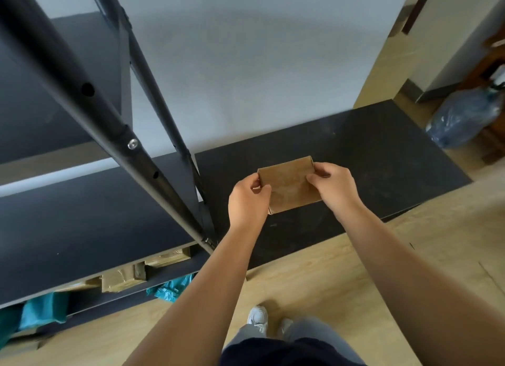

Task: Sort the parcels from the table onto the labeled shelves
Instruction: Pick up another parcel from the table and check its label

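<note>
I hold a small brown cardboard parcel (290,185) in both hands above a dark table (382,158). My left hand (247,201) grips its left edge and my right hand (332,186) grips its right edge. The parcel's plain flat side faces me and no label shows. To the left stands a black metal shelf unit (90,223) with dark boards. On its lower level lie taped brown boxes (123,278) and teal plastic mailers (170,287), partly hidden by the board above.
The shelf's slanted black posts (109,119) cross the left of the view close to my head. A white wall rises behind the table. A blue water bottle (464,117) lies on the wooden floor at the right. My feet (259,318) stand below.
</note>
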